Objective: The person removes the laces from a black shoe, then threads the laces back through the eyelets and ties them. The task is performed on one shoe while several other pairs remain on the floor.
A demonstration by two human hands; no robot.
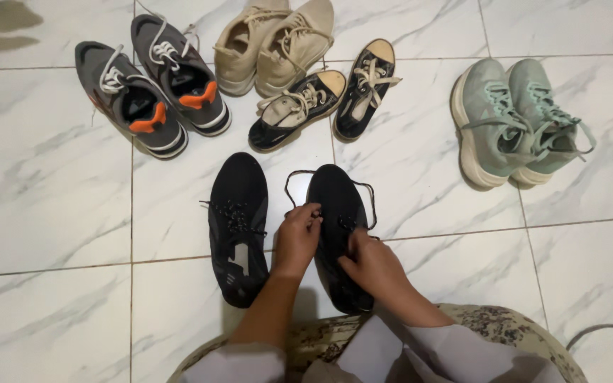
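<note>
Marble floor: left hand [296, 237] and right hand [372, 264] pinch laces [294, 186] over black shoe [336, 206].

Both forearms reach forward, left hand [297, 234] and right hand [370, 262] close together, fingers curled and pinching.

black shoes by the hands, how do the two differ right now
The right black shoe has both hands on it, the left hand and right hand pinching its laces, which loop out loose on both sides. The left black shoe lies untouched, its laces lying close on top. Both are plain black, toes pointing away on the white marble floor.
</note>
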